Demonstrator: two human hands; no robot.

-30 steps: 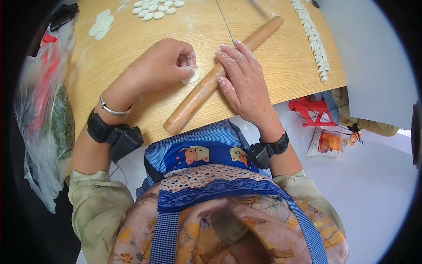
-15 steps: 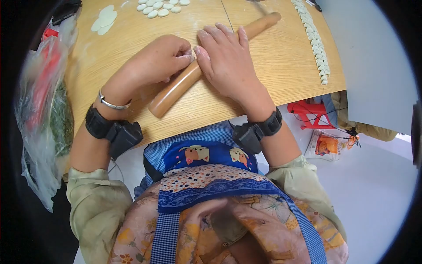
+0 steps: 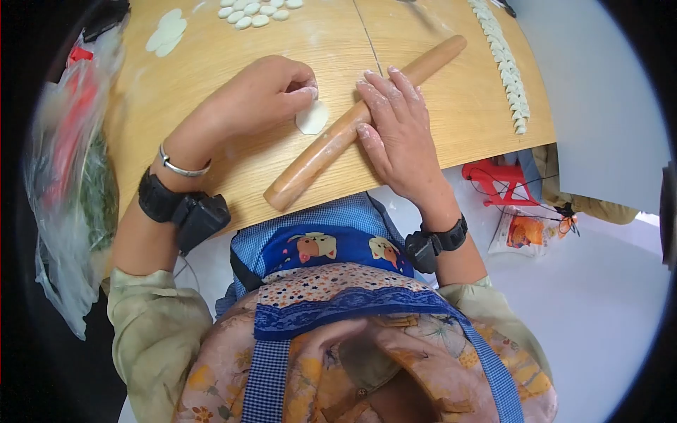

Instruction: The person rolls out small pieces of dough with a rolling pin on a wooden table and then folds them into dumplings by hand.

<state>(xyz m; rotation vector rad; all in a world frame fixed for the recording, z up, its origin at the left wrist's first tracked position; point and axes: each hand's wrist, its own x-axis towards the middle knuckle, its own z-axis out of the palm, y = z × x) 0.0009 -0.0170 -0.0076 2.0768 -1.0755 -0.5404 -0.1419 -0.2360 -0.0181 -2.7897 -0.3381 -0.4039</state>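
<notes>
Under the fingertips of my left hand (image 3: 261, 97) lies a small round dough wrapper (image 3: 312, 120); thumb and forefinger pinch its upper edge. The fingers of my right hand (image 3: 403, 144) lie over a wooden rolling pin (image 3: 310, 166), with the thumb against its near side. Flour dusts these fingers. The pin slants across the table from lower left to upper right, just right of the wrapper and apart from it.
Flattened dough pieces (image 3: 168, 32) overlap at the upper left of the wooden table (image 3: 233, 169). Several small dough rounds (image 3: 259, 10) lie at the top. A row of shaped dough pieces (image 3: 504, 63) runs along the right. A plastic bag (image 3: 70, 162) hangs left; a red stool (image 3: 493, 182) stands below right.
My right hand and the rolling pin have moved right and toward my body, off the dough wrapper, which now shows. My left hand has shifted slightly right.
</notes>
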